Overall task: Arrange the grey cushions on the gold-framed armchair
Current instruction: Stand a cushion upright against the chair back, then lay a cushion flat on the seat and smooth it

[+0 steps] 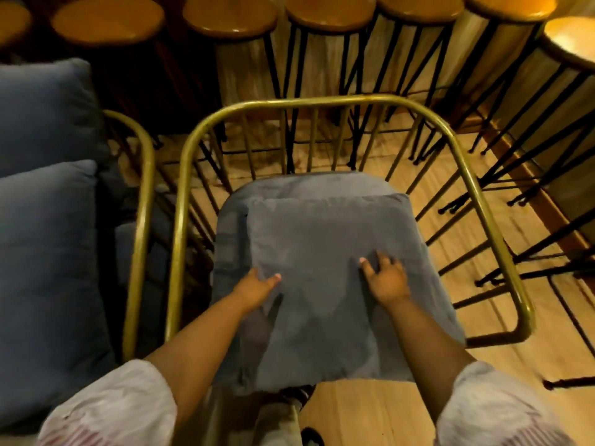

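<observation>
A gold-framed armchair [322, 103] stands in front of me, its curved rail and thin spindles around the seat. A grey seat cushion [289, 188] lies on the seat. On top of it lies a square grey cushion [322, 239], flat, reaching the seat's front edge. My left hand [256, 289] grips the top cushion's left part, thumb on top and fingers tucked in the fabric. My right hand [386, 278] pinches a fold of the same cushion on its right part.
A second gold-framed armchair [141, 194] with two grey cushions [48, 252] stands close on the left. Several wooden-topped stools [328, 9] with black hairpin legs crowd behind and to the right. The floor [370, 410] is light wood.
</observation>
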